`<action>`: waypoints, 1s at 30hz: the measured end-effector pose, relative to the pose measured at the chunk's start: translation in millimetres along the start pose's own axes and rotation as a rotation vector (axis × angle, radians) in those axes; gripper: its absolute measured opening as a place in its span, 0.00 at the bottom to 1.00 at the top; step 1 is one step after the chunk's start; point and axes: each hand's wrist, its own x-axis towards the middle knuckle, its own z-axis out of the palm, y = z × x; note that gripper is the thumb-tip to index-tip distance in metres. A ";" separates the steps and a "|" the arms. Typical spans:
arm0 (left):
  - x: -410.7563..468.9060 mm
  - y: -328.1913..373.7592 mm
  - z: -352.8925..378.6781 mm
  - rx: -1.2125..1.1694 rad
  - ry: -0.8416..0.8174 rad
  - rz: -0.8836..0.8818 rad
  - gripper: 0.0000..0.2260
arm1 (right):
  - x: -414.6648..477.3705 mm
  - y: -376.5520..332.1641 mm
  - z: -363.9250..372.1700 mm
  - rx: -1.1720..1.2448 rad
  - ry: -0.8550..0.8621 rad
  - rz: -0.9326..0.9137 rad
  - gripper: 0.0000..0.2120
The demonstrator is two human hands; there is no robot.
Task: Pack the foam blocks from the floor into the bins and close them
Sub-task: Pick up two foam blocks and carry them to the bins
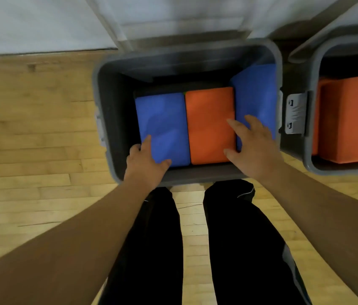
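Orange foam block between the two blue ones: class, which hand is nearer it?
Right. The right hand touches the orange foam block at its right edge; the left hand touches the flat blue foam block beside it.

Floor (30,128): light wood strips, boards running left to right, staggered joints, a few dark seams and knots. Far side: plain white wall (30,20), meeting the floor along a pale baseboard (41,51). Light soft and even.

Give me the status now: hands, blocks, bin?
Left hand on flat blue block. Right hand on orange block, leaning blue block. Grey bin open, lid up.
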 end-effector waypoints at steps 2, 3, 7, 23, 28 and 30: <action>-45.7 9.7 -29.7 0.000 0.001 0.052 0.41 | -32.0 -13.4 -30.9 0.156 -0.097 0.006 0.40; -72.1 15.9 -49.6 0.000 0.006 0.081 0.41 | -54.4 -22.4 -51.1 0.215 -0.117 0.013 0.41; -185.5 45.8 -144.5 0.042 -0.005 0.150 0.39 | -162.8 -64.0 -149.0 0.330 -0.106 0.027 0.41; -372.0 69.5 -272.8 0.020 0.034 0.241 0.31 | -284.2 -73.0 -322.4 0.296 -0.076 -0.117 0.37; -394.1 81.9 -220.6 -0.156 0.139 0.165 0.29 | -261.3 -52.6 -349.8 0.053 -0.200 -0.193 0.39; -413.7 74.9 -185.0 -0.271 0.170 0.097 0.29 | -254.1 -52.3 -349.0 -0.081 -0.264 -0.220 0.42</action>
